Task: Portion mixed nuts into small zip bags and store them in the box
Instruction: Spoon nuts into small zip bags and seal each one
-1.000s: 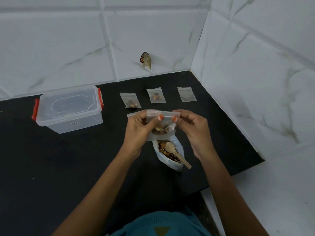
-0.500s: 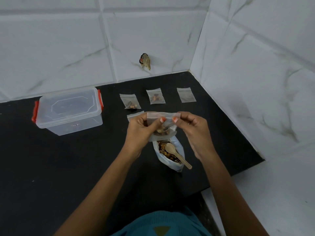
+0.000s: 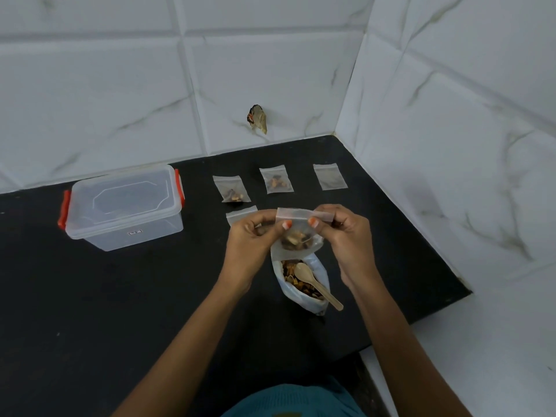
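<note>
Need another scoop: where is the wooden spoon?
In the head view, centre-right, the wooden spoon rests in the open nut bag on the counter, below the held zip bag.

Black counter (image 3: 120,311). Lidded clear box (image 3: 123,206) with red latches sits well left of the left hand (image 3: 249,239). Row of three beyond the hands: left bag (image 3: 231,189) and middle bag (image 3: 276,180) hold nuts, right bag (image 3: 330,176) looks empty. Fourth bag (image 3: 239,213) pokes out behind the left hand. Open nut pouch (image 3: 319,270) lies just below the right hand (image 3: 346,236), between the wrists.

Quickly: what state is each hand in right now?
Left hand: pinches the top edge of the filled zip bag.
Right hand: pinches the same bag's top edge.
</note>
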Available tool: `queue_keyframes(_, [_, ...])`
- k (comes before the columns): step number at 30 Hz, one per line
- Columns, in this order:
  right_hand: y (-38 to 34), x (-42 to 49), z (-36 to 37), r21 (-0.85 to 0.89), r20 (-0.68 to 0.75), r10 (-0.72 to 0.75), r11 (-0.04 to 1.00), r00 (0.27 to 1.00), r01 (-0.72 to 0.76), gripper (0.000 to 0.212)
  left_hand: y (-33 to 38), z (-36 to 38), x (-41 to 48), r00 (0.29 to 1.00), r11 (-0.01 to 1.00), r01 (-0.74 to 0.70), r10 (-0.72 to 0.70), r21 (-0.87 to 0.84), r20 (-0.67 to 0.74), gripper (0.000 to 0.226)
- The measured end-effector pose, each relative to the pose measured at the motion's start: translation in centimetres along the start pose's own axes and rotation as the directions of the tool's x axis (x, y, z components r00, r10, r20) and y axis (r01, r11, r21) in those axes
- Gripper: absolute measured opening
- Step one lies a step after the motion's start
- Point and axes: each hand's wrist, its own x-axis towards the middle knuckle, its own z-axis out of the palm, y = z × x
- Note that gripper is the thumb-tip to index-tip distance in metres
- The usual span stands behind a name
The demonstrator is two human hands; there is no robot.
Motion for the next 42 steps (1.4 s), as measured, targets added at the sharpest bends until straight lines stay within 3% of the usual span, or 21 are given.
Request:
queue_keyframes(9, [0.3, 0.2, 0.0, 0.081, 0.074, 0.123, 0.988, 0.990, -0.129, 0.012, 0.0, -0.1, 0.3, 0.999, 0.997, 0.001, -0.004, -0.078, -0.037, 0.013])
queue_keyframes(16, [0.6, 1.0, -0.7, 0.109, 0.081, 0.217, 0.968, 0.973, -0.225, 0.014, -0.3, -0.7, 0.6, 0.995, 0.992, 0.103, -0.102, -0.076, 0.022, 0.016])
queue_keyframes(25, [1.9, 2.0, 0.2, 0.019, 0.001, 0.127, 0.992, 0.992, -0.127, 0.013, -1.6, -0.5, 1.3, 0.994, 0.996, 0.077, -0.080, -0.041, -0.076, 0.017])
queue_keyframes(30, [2.7, 3.1, 0.0, 0.035, -0.006, 0.164, 0.986, 0.986, -0.164, 0.009, -2.0, -0.2, 1.9, 0.985, 0.976, 0.169, -0.171, -0.134, 0.000, 0.015])
queue_keyframes(33, [3.3, 3.7, 0.1, 0.051, 0.004, 0.197, 0.979, 0.980, -0.197, 0.009, -2.6, 0.0, 2.9, 0.980, 0.975, 0.201, -0.201, -0.090, 0.015, 0.015])
queue_keyframes(35, [3.7, 4.1, 0.2, 0.044, 0.042, 0.208, 0.977, 0.977, -0.210, 0.009, -3.0, 0.3, 3.7, 0.975, 0.974, 0.219, -0.221, -0.057, -0.034, 0.020])
queue_keyframes(38, [4.3, 4.8, 0.3, 0.034, 0.097, 0.225, 0.973, 0.970, -0.229, 0.009, -3.7, 0.9, 4.9, 0.972, 0.977, 0.202, -0.209, -0.075, -0.105, 0.010])
queue_keyframes(42, [5.6, 6.9, 0.1, -0.041, 0.068, 0.229, 0.973, 0.971, -0.226, 0.014, -5.2, 1.4, 7.0, 0.961, 0.972, 0.224, -0.231, -0.063, -0.149, 0.007])
